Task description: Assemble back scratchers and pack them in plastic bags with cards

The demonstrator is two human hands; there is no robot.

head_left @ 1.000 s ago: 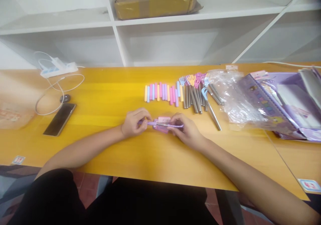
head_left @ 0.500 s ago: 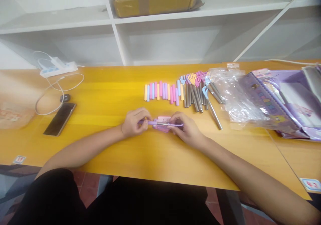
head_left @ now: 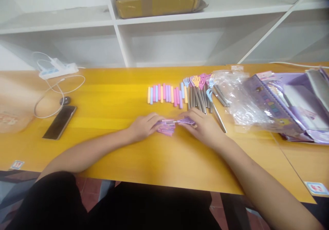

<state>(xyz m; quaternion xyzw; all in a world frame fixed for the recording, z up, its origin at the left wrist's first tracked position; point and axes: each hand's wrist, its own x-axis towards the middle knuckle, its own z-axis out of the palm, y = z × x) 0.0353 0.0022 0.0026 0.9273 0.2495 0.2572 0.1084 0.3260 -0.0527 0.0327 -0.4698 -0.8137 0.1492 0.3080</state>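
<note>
Between my hands is a purple telescopic back scratcher (head_left: 185, 120) with a short metal shaft. My right hand (head_left: 203, 125) is closed around its claw-shaped head, thumb below and fingers above. My left hand (head_left: 144, 126) is closed on the other end, which its fingers mostly hide. Just under the shaft lies a small pink and purple printed packet (head_left: 166, 130) on the table, close to my left fingertips. Beyond my hands stands a row of pastel handle tubes (head_left: 166, 93). Right of them is a pile of back scratchers (head_left: 199, 94) with coloured claw heads and metal shafts.
Clear plastic bags (head_left: 241, 100) lie right of the pile, against an open purple box (head_left: 277, 110). At left are a phone (head_left: 59, 122), a dark mouse-like object (head_left: 65, 100) and a white power strip (head_left: 58, 71) with cables. White shelving holding a cardboard box (head_left: 159, 0) stands behind the table.
My right hand has shifted right and slightly up with the claw head. The left hand has moved right toward the packet, and more metal shaft shows near the head.
</note>
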